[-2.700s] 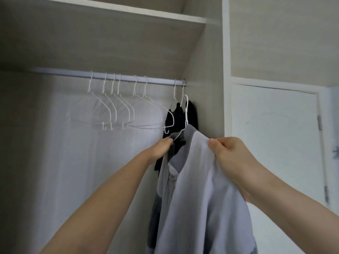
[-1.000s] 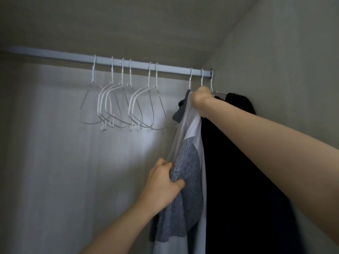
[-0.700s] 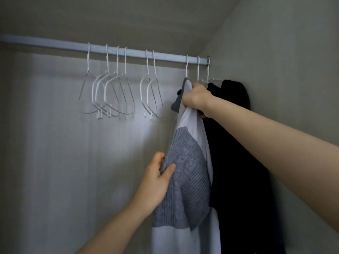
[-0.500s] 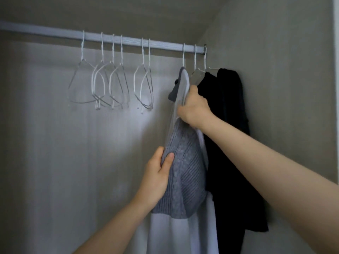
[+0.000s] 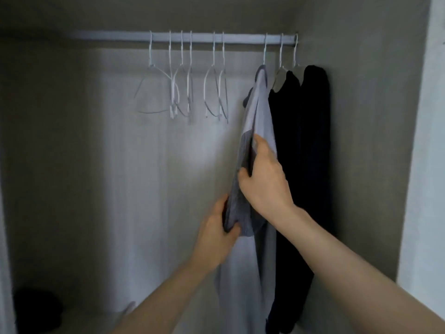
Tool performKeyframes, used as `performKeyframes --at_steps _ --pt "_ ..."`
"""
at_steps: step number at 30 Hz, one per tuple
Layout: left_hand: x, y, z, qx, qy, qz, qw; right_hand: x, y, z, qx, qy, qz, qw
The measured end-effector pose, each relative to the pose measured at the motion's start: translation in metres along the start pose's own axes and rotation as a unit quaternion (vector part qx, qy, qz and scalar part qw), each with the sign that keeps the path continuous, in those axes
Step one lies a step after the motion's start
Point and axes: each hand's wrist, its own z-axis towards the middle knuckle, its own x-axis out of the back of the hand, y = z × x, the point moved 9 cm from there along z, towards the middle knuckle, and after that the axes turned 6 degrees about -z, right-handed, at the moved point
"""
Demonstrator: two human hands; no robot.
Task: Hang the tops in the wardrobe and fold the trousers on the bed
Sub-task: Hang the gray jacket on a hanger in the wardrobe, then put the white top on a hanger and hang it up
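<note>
While hung, grey top (image 5: 258, 112) sits between both hands' fingers (image 5: 258, 145).

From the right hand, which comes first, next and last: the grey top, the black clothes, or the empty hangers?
In the head view, from the right hand:
1. Grey top, gripped by that hand.
2. Black clothes, just right of it.
3. Empty hangers, up and left on the rail.

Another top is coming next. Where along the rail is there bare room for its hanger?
Bare rail lies between the empty hangers and the grey top. Rightward it is crowded: the dark tops pack against the side wall.
</note>
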Motion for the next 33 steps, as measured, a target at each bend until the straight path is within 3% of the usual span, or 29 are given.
performKeyframes --at_steps 7,14,19,22,27,33 --pt "0.006 0.036 -0.109 0.093 0.072 0.114 0.987 0.005 -0.003 -0.104 0.032 -0.140 0.094 0.985" --pt "0.028 0.118 -0.303 0.222 0.155 0.223 0.936 0.031 -0.050 -0.248 0.107 -0.263 0.216 0.934" --pt "0.052 0.169 -0.388 0.255 0.229 0.290 0.894 0.032 -0.097 -0.319 0.129 -0.312 0.299 0.892" --pt "0.070 0.228 -0.483 0.287 0.339 0.328 0.834 0.049 -0.153 -0.395 0.166 -0.384 0.349 0.838" --pt "0.068 0.320 -0.643 0.354 0.457 0.366 0.730 0.107 -0.228 -0.518 0.227 -0.456 0.399 0.762" --pt "0.018 0.445 -0.845 0.416 0.572 0.380 0.597 0.215 -0.296 -0.689 0.271 -0.564 0.436 0.647"
